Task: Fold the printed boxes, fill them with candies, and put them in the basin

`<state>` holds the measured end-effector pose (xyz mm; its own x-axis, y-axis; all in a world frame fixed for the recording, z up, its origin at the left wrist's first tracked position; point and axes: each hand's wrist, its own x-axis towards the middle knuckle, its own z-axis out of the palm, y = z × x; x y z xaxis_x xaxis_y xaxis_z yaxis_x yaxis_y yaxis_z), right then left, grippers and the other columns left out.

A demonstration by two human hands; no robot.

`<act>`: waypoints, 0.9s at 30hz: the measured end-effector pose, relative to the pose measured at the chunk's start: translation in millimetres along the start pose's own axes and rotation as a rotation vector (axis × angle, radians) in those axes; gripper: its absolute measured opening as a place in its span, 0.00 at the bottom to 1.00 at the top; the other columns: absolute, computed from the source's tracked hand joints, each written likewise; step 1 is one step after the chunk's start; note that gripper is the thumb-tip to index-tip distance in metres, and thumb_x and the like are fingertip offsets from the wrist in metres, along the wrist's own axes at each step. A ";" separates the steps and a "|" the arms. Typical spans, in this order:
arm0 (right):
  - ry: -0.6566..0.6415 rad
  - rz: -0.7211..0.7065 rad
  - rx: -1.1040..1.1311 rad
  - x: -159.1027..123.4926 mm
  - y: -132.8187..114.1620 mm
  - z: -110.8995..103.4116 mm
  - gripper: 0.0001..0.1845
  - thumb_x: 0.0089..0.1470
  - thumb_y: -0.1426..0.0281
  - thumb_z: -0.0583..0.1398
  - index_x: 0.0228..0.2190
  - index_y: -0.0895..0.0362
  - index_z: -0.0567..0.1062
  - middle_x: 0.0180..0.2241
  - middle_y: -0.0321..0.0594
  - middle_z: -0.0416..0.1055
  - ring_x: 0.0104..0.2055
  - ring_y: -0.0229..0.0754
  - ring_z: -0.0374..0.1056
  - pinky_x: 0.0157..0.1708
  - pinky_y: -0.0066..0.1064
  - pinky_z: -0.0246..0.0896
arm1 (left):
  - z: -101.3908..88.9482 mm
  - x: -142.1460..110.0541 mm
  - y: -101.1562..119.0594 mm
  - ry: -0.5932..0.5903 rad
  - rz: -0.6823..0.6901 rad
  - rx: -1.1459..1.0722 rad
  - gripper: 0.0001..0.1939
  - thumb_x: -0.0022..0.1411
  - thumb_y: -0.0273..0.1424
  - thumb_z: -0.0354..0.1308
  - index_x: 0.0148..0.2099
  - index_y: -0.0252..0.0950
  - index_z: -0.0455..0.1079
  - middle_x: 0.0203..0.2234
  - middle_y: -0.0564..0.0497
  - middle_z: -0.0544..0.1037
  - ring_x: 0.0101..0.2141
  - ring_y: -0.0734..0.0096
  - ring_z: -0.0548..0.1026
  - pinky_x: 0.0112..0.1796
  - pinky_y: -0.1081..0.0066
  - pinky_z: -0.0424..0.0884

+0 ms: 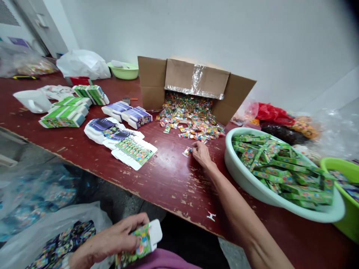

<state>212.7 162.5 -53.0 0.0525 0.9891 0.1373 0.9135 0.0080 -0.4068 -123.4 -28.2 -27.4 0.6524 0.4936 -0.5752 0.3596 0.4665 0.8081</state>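
Observation:
My left hand [123, 235] is closed round a small green printed carton [144, 241], low in front of the table edge; the carton's white end flap stands out at its upper right. On the red table, the bent fingers of my right hand [201, 153] are closed at the edge of a small wrapped candy [187, 151]. Just beyond that hand, a heap of wrapped candies [193, 121] spills from a cardboard box [196, 80] lying on its side. Flat green cartons [134, 151] lie in a fanned stack to the left, beside purple-backed ones [102, 129].
At right, a pale basin [234, 164] holds many filled-looking green cartons, with a lime basin [347, 224] beside it. Bundled green cartons [66, 112], purple bundles [127, 114] and a white mug [33, 101] stand at left. Plastic bags [98, 213] sit below the table edge.

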 end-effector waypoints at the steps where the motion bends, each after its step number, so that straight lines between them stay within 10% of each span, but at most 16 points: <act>1: -0.001 0.011 0.012 3.1 0.4 -0.2 0.15 0.60 0.75 0.54 0.46 0.61 0.77 0.47 0.50 0.73 0.50 0.47 0.67 0.49 0.33 0.60 | 3.1 3.1 0.7 0.019 0.015 -0.102 0.12 0.51 0.30 0.57 0.40 0.38 0.68 0.30 0.54 0.76 0.30 0.69 0.72 0.30 0.74 0.61; 14: -0.055 0.125 0.307 -22.0 -6.2 -4.6 0.08 0.54 0.67 0.61 0.26 0.58 0.75 0.29 0.41 0.76 0.33 0.42 0.69 0.34 0.29 0.57 | 23.8 39.5 24.0 0.336 0.223 -0.430 0.18 0.55 0.32 0.59 0.48 0.37 0.63 0.34 0.50 0.78 0.24 0.74 0.74 0.25 0.72 0.72; 22: -0.100 -0.069 0.745 -126.3 -67.1 -25.3 0.13 0.58 0.59 0.61 0.30 0.56 0.75 0.29 0.37 0.75 0.29 0.39 0.68 0.30 0.29 0.61 | 39.0 46.3 31.9 0.344 0.293 -0.383 0.16 0.54 0.30 0.59 0.46 0.37 0.65 0.32 0.54 0.72 0.25 0.76 0.69 0.23 0.74 0.73; 27: 0.110 -0.350 0.577 -173.4 -93.7 -29.1 0.08 0.60 0.69 0.60 0.29 0.55 0.76 0.28 0.39 0.74 0.31 0.42 0.66 0.36 0.35 0.59 | 51.8 43.7 32.6 0.341 0.344 -0.347 0.17 0.54 0.29 0.59 0.48 0.38 0.66 0.31 0.55 0.72 0.24 0.77 0.69 0.22 0.76 0.72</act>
<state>129.8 -14.1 -12.4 -0.1382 0.8936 0.4270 0.5247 0.4318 -0.7337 -48.6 -29.4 -19.6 0.4207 0.8400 -0.3426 -0.1105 0.4223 0.8997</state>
